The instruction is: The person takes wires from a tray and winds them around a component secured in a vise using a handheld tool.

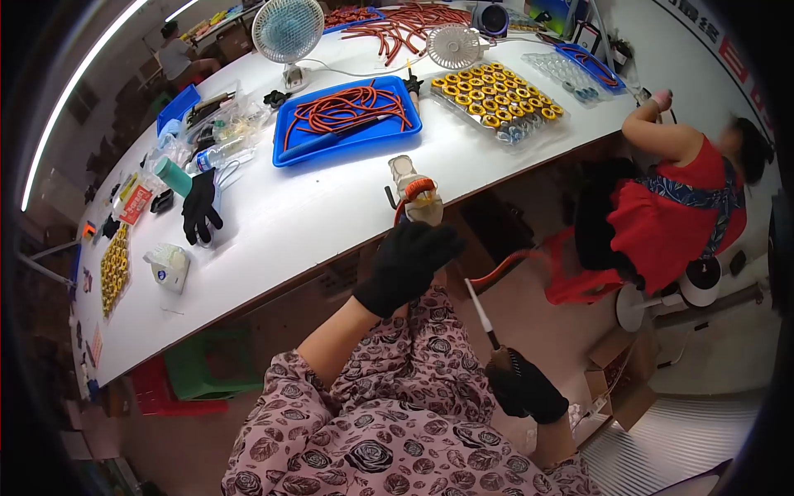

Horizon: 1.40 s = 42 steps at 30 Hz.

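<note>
My left hand point(413, 263), in a black glove, is closed just below a pale clamp-like stand point(404, 169) at the table's front edge. On that stand sits a ring core wound with orange wire point(419, 188). A red-orange strand runs down from it toward the left hand; what the fingers grip is hidden. My right hand point(529, 388), also black-gloved, is wrapped around the brown handle of a tool with a slim pale shaft point(480, 307), pointing up and left. Near the shaft's tip, a loose orange wire point(504, 266) curves off to the right, blurred at its far end.
On the white table point(331, 215) stand a blue tray point(279, 136) of orange wires, a pack of yellow rings point(496, 95), two fans point(288, 33), a spare black glove point(200, 207) and a tissue pack point(168, 269). A co-worker in red point(678, 198) sits at the right.
</note>
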Motion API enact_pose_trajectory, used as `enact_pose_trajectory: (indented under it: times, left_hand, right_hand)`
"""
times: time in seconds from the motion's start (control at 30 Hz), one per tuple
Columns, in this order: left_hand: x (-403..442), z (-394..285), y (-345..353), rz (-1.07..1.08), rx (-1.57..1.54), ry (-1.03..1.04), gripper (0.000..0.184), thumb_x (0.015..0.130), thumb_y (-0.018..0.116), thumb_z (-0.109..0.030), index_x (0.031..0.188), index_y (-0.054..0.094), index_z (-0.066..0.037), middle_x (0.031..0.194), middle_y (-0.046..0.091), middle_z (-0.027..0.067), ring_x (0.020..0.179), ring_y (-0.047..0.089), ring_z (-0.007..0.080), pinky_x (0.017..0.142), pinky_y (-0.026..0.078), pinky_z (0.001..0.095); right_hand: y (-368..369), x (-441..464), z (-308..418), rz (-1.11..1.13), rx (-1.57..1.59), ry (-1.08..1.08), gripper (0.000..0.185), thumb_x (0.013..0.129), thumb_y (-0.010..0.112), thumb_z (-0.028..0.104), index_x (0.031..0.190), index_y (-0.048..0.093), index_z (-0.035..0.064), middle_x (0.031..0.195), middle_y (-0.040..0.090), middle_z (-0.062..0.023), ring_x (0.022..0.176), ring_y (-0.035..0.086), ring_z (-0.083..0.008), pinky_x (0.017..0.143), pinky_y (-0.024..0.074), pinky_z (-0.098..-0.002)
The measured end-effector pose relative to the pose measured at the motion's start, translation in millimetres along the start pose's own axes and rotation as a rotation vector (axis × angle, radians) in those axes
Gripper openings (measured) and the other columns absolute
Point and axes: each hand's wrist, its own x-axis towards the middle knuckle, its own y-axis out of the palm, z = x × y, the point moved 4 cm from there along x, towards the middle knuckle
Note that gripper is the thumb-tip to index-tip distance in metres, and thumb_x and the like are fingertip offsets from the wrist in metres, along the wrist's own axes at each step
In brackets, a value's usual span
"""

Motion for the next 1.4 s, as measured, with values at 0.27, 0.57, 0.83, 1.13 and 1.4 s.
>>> enact_pose_trajectory:
  times: [0.27,0.57,0.83,1.13,1.4]
  left_hand:
    - [37,33,-52,-0.366,0.123,0.029,0.038,0.069,0.061,-0.014,0.107,0.063,-0.015,0.098,0.062,0.0024,0.079,0.057,0.0193,0.071,0.046,0.0329]
    - [53,182,26,-0.613,-1.019,-0.748,0.016,0.077,0.069,-0.013,0.091,0.067,-0.005,0.078,0.063,0.0006,0.068,0.056,0.0095,0.063,0.044,0.0233]
    - [36,169,55,-0.612,-1.284,-0.888,0.019,0.079,0.065,-0.011,0.094,0.063,0.0,0.083,0.063,0.007,0.078,0.061,0.0163,0.073,0.046,0.0282]
    - [7,138,34,-0.534,-1.053,-0.748,0.05,0.076,0.069,-0.008,0.122,0.052,-0.005,0.115,0.059,0.0075,0.104,0.056,0.016,0.082,0.044,0.0261]
    - [-14,26,-16,-0.42,-0.045,-0.358,0.031,0.075,0.067,-0.008,0.106,0.061,-0.006,0.109,0.06,0.0121,0.095,0.058,0.0281,0.078,0.046,0.0365]
  right_hand:
    - [-32,38,19,-0.844,-0.451,-0.58,0.035,0.082,0.062,0.02,0.11,0.05,0.003,0.085,0.064,-0.0164,0.075,0.065,-0.0315,0.062,0.0517,-0.0362]
    - [20,91,74,0.045,-0.256,-0.104,0.019,0.087,0.057,0.021,0.099,0.051,0.0084,0.06,0.052,-0.0007,0.046,0.051,-0.0115,0.043,0.0402,-0.0248]
    - [46,130,108,0.163,-0.104,-0.197,0.016,0.087,0.057,0.023,0.093,0.049,0.0103,0.057,0.045,0.0032,0.04,0.041,-0.0055,0.036,0.0303,-0.0208]
    - [40,93,56,0.265,0.157,-0.135,0.016,0.088,0.056,0.02,0.097,0.046,0.011,0.055,0.041,0.004,0.039,0.038,-0.0057,0.035,0.0288,-0.0209]
    - [0,44,-20,0.435,0.53,0.091,0.016,0.088,0.054,0.015,0.102,0.046,0.0101,0.056,0.042,0.0006,0.037,0.037,-0.0077,0.032,0.0271,-0.02]
